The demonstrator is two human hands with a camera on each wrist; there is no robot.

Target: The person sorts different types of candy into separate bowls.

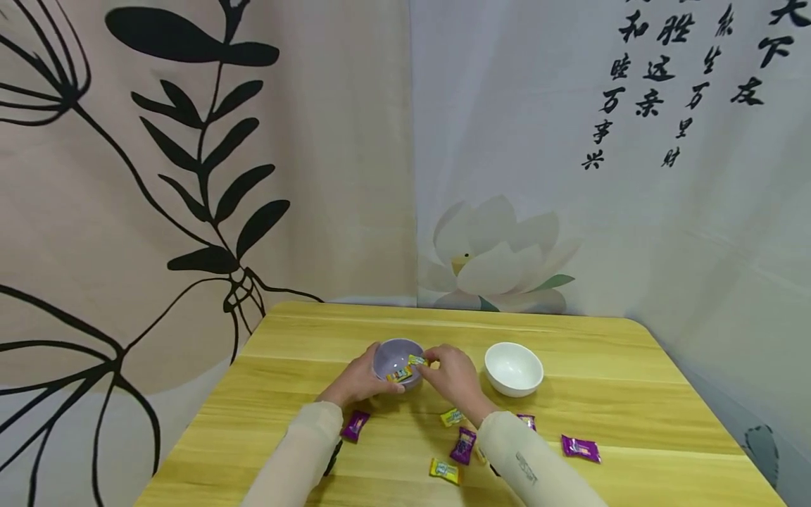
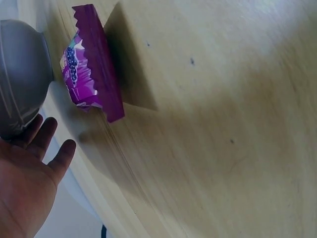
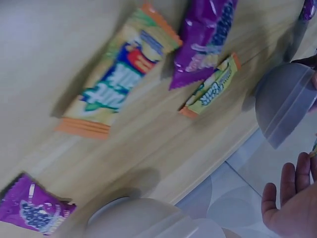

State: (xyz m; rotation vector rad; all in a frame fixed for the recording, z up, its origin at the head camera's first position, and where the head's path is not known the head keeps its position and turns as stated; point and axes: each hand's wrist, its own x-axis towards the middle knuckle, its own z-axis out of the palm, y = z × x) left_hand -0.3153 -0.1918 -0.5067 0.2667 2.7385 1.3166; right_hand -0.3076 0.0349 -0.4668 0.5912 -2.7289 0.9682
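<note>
In the head view my left hand [image 1: 361, 380] grips the left side of a grey-purple bowl [image 1: 388, 352], which tilts toward me. One yellow candy [image 1: 399, 374] lies in it. My right hand [image 1: 453, 377] pinches another yellow candy [image 1: 417, 360] over the bowl's right rim. The left wrist view shows the bowl [image 2: 25, 74] with fingers of my left hand [image 2: 27, 183] against its underside. At the right edge of the right wrist view are the bowl [image 3: 285, 101] and my right hand [image 3: 294, 203]; its fingertips are mostly cut off.
A white bowl [image 1: 514, 370] stands right of my right hand. Nearer me on the wooden table [image 1: 665, 422] lie purple candies [image 1: 355, 427] [image 1: 464, 446] [image 1: 580, 448] and yellow candies [image 1: 452, 417] [image 1: 445, 471]. My right sleeve partly covers others.
</note>
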